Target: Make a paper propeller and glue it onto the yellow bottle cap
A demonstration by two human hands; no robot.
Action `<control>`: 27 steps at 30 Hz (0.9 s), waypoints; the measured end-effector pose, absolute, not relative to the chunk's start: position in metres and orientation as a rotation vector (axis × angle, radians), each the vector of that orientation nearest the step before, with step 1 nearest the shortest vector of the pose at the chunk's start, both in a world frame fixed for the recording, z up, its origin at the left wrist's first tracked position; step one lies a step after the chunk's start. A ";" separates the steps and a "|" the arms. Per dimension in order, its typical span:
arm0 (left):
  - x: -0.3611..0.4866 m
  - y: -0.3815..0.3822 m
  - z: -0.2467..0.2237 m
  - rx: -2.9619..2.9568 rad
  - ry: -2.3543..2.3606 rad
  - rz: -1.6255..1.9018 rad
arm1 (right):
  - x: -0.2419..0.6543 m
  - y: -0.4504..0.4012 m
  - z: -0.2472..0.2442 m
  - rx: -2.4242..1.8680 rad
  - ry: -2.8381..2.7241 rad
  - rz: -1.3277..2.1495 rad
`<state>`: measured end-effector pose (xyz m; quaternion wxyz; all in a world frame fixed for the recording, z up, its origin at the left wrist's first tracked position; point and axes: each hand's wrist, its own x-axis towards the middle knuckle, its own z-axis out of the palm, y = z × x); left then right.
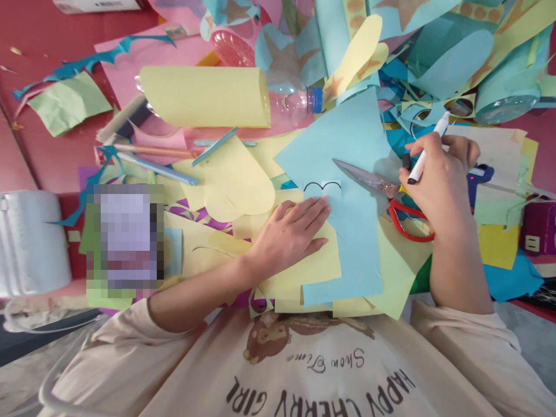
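Clearly, the right hand (446,174) pinches the white marker (418,167) aslant within its grip; the left hand (290,233) lies open.

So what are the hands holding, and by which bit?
The right hand grips a white marker around its middle, plus a small black piece, maybe the cap. The left hand rests on paper, holding nothing.

White marker (427,156), black at its lower end, tilted, held up just right of the blue paper (358,243), the paper irregularly cut, lying over yellow sheets (299,260), marked with a black double-arched line (322,187).
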<state>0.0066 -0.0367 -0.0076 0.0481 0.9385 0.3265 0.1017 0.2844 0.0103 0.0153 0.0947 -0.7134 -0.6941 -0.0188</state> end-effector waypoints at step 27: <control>0.001 -0.015 -0.019 2.180 1.008 0.981 | 0.212 -0.032 0.012 -1.040 -1.574 1.411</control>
